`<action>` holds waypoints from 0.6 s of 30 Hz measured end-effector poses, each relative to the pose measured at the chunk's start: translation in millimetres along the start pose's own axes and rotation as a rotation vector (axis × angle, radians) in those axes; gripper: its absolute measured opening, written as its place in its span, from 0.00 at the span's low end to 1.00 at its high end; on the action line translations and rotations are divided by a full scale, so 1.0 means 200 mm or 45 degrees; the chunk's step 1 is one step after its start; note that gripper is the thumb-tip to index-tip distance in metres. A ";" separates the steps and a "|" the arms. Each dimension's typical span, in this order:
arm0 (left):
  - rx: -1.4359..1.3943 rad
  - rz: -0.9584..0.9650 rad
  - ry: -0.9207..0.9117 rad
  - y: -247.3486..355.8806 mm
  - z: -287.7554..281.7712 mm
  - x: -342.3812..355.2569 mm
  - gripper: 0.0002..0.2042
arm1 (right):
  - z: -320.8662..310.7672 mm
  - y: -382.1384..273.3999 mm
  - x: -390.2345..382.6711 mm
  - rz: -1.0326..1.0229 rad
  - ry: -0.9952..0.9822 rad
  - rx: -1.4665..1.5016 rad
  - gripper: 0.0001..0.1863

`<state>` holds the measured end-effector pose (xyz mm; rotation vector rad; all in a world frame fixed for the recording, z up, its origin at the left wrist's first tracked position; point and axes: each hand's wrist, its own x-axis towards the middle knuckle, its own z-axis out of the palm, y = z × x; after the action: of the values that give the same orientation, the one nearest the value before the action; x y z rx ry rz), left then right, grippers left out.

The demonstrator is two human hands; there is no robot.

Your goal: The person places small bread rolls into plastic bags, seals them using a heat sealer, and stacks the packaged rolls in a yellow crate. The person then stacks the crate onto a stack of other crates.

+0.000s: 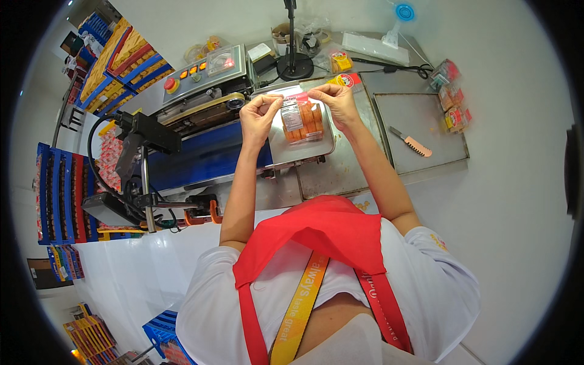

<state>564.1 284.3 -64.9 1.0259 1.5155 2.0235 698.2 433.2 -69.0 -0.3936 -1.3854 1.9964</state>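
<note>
A clear plastic bag of orange-brown baked pieces [312,126], with a red top and a white printed label, hangs upright between my hands. My left hand [260,117] pinches its upper left corner, thumb against fingers. At the upper right corner, my right hand [338,104] is closed on the bag's edge in the same way. Below the bag is a shiny metal plate [291,154] at the end of a blue conveyor belt [210,152]. Just beyond my right hand lies a red and yellow packet [345,79].
Left of my hands stands a sealing machine [210,76] with buttons and a red knob. A black stand [295,66] rises behind the plate. On the right, a knife [413,143] lies on a metal tray [395,167], beside several filled bags [454,118]. A camera-like device [146,131] overhangs the belt.
</note>
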 end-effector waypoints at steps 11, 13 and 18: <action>0.245 -0.136 -0.075 0.24 -0.05 -0.04 0.13 | 0.08 -0.11 -0.14 -0.034 -0.003 -0.050 0.16; 0.404 -0.090 -0.092 0.26 -0.09 -0.02 0.13 | 0.10 -0.08 -0.08 -0.032 -0.002 -0.188 0.15; 1.165 0.041 -0.145 0.06 -0.15 0.29 0.11 | 0.04 0.22 0.30 0.071 0.117 -0.469 0.17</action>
<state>504.5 301.2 -39.5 1.4358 2.4213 1.2046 634.7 457.8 -99.6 -0.6854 -1.7003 1.7381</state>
